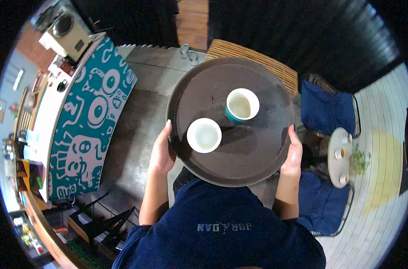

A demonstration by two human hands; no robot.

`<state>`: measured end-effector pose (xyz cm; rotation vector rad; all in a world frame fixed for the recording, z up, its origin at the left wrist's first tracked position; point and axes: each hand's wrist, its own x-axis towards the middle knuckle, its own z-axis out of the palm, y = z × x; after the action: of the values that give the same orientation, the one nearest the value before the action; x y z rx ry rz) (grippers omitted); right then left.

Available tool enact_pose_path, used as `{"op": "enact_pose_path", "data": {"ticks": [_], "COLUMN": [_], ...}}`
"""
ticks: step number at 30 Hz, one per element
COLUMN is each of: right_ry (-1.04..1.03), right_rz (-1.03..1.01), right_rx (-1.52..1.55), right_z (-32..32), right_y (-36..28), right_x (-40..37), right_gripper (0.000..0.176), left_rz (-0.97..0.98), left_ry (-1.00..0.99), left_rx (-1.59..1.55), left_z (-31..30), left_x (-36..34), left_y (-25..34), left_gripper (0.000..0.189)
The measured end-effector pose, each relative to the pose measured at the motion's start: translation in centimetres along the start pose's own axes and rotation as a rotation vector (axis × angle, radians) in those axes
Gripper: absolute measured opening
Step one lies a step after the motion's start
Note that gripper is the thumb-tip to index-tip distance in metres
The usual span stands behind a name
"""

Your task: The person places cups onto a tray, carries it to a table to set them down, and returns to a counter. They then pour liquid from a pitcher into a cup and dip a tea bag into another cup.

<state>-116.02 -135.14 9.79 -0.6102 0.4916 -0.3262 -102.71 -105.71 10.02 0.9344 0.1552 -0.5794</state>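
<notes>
A round dark brown tray is held out level in front of my body. My left hand grips its left rim, thumb on the edge and the other fingers hidden beneath. On the right rim, my right hand holds the tray the same way. Two cups stand upright on it: a white cup left of the middle, nearer my left hand, and a teal cup with a white rim farther back, right of the middle. Both look light inside; whether they hold liquid is hard to tell.
To the left runs a counter with a teal patterned front, a machine on it. Beyond the tray is a slatted wooden table. Blue cushioned chairs flank a small round table at right. Dark chairs stand lower left.
</notes>
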Motion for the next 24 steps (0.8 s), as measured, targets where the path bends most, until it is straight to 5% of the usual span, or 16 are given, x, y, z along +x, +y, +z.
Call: {"op": "enact_pose_path", "data": {"ticks": [10,24], "right_ry": [-0.03,-0.092], "right_rz": [0.024,0.058], "right_rx": [-0.133,-0.216], "right_z": [11.0,23.6], "right_y": [7.7,10.9], "right_x": [14.2,35.5], "right_gripper": [0.04,0.043], "left_rz": [0.136,0.274], "left_ry": [0.176,0.511], "left_rx": [-0.065,0.033], "left_z": [-6.9,-7.8], "left_x": [8.8,26.6], "left_y": [10.1,19.5], "left_gripper": [0.039,0.039]}}
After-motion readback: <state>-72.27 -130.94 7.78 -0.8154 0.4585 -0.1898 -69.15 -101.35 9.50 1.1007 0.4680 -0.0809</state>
